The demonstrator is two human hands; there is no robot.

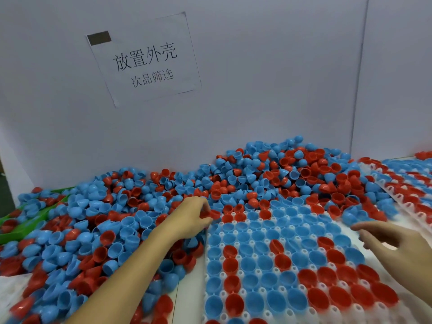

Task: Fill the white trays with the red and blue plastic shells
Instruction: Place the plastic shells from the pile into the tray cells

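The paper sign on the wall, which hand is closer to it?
Left. The left hand sits almost under the paper sign, pinching a red shell. The right hand hovers far off to the sign's right, over the white tray.

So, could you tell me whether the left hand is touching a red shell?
Touching: the head view shows the left hand pinching a red shell between its fingertips.

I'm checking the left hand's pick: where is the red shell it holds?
The red shell is pinched in the left hand, left of centre, at the white tray's far-left corner beside the loose pile.
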